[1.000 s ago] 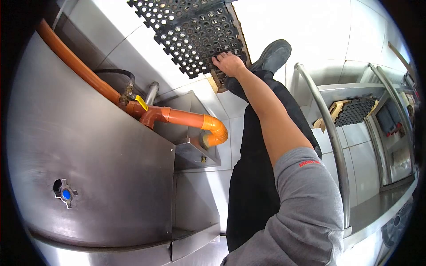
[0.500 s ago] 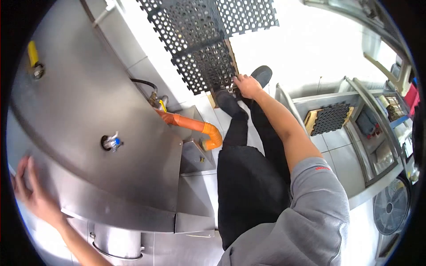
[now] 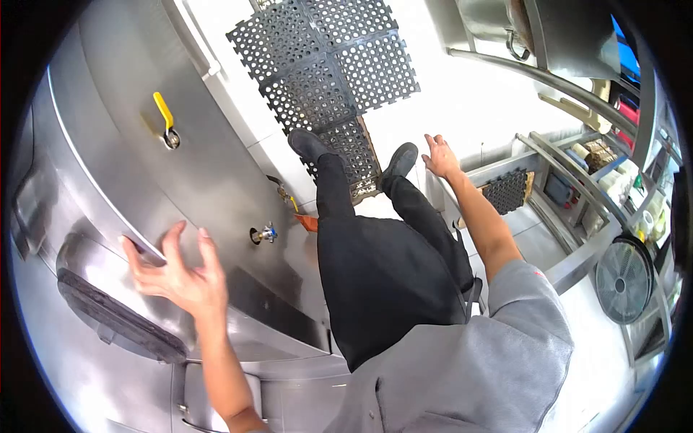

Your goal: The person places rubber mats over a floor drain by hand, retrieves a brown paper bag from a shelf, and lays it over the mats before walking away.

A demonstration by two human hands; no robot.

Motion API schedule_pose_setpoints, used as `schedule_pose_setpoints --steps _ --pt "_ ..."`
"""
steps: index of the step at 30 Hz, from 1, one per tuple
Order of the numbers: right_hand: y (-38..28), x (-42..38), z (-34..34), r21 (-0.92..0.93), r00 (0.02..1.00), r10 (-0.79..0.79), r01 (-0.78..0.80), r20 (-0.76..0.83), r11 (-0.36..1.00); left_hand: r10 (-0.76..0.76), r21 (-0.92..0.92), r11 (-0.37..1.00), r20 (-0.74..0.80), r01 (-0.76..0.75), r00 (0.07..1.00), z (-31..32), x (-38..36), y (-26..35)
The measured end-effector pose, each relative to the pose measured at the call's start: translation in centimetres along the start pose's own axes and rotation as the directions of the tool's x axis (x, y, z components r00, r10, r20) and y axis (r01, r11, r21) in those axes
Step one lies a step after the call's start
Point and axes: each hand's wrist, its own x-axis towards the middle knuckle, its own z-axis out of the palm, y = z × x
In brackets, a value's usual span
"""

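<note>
Apparently mat laid: right hand [image 3: 440,155] open, empty, clear of rubber mat [image 3: 328,72] beyond its fingertips; left hand [image 3: 177,278] spread flat against steel kettle [image 3: 108,159].

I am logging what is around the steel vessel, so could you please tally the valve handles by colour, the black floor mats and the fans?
Yellow valve handle: 1
Blue valve handle: 1
Black perforated floor mat under the shoes, made of joined tiles: 1
Black perforated mat on the shelf at the right: 1
Fan: 1
Total: 5
</note>
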Motion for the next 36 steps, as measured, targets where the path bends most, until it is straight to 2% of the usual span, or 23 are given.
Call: schedule_pose_setpoints --steps 1,2,4,8,10,13,15,17,18,21,24,29,30,31,32,33,34,35,36 --pt "-0.9 -0.6 -0.9 0.11 0.998 0.037 -0.03 -0.059 0.993 -0.008 -0.033 0.999 0.003 0.008 1.0 -0.1 0.1 0.0" --pt "-1.5 -1.2 -1.5 0.108 0.997 0.045 -0.038 -0.059 0.993 -0.018 -0.063 0.998 0.007 0.019 1.0 -0.2 0.2 0.0" --pt "-2.5 -2.2 -2.7 0.253 0.978 0.175 -0.142 -0.112 0.957 -0.015 -0.049 0.999 0.009 0.015 1.0 -0.3 0.3 0.0" --pt "-3.3 -3.2 -3.7 0.247 0.966 0.236 -0.205 -0.103 0.947 -0.014 -0.031 0.999 0.006 0.014 1.0 0.0 0.2 -0.4" --pt "-3.2 -2.5 -3.5 0.152 0.974 0.224 -0.217 -0.027 0.964 -0.04 -0.065 0.997 -0.013 0.039 0.999 0.2 0.4 -0.3" --pt "-3.5 -1.1 -3.4 0.191 0.974 0.225 -0.228 0.035 0.955 -0.068 -0.019 0.997 -0.007 0.068 0.998 0.2 0.4 -0.2" --pt "-3.9 -0.3 -3.5 0.187 0.97 0.243 -0.239 0.001 0.953 -0.065 -0.015 0.998 -0.021 0.064 0.998 0.2 0.7 -0.2" --pt "-4.7 -0.5 -3.6 0.344 0.967 0.25 -0.22 -0.044 0.913 -0.055 -0.018 0.998 -0.007 0.055 0.998 0.1 0.4 0.0" --pt "-4.9 -0.6 -3.8 0.389 0.97 0.242 -0.228 0.014 0.893 -0.061 -0.008 0.998 -0.018 0.061 0.998 0.3 0.4 0.0" --pt "-3.9 -1.3 -2.0 0.425 0.974 0.228 -0.215 0.022 0.879 -0.016 0.059 0.998 -0.02 0.017 1.0 0.3 0.4 -0.4" --pt "-2.5 -3.8 -0.5 0.48 0.948 0.313 -0.303 0.062 0.823 0.012 0.076 0.997 -0.023 -0.011 1.0 0.4 0.3 -0.6" --pt "2.7 -7.0 4.4 0.391 0.926 0.367 -0.37 0.085 0.843 0.093 0.05 0.995 -0.089 -0.089 0.992 1.3 0.1 -1.7" --pt "4.3 -7.4 5.6 0.377 0.935 0.35 -0.348 0.067 0.858 0.039 0.076 0.997 -0.051 -0.035 0.998 1.2 0.1 -2.0" --pt "6.6 -8.4 6.4 0.349 0.941 0.335 -0.332 0.054 0.876 0.112 0.128 0.986 -0.05 -0.105 0.992 1.4 0.3 -3.3" --pt "8.2 -9.0 6.9 0.351 0.916 0.395 -0.394 0.071 0.849 0.188 0.31 0.937 -0.063 -0.16 0.98 1.4 0.6 -2.9" --pt "10.0 -9.0 7.2 0.359 0.894 0.439 -0.438 0.083 0.824 0.165 0.258 0.956 -0.083 -0.139 0.983 2.0 0.3 -4.2" --pt "13.3 -8.9 10.0 0.338 0.891 0.453 -0.439 0.041 0.832 0.265 0.354 0.913 -0.138 -0.202 0.954 2.3 0.2 -4.9" --pt "15.6 -9.1 10.6 0.369 0.853 0.519 -0.497 0.044 0.785 0.258 0.288 0.934 -0.127 -0.213 0.958 2.5 0.3 -5.2" --pt "18.8 -8.9 12.2 0.358 0.816 0.576 -0.554 0.055 0.752 0.332 0.355 0.892 -0.091 -0.281 0.939 1.3 0.5 -1.8"
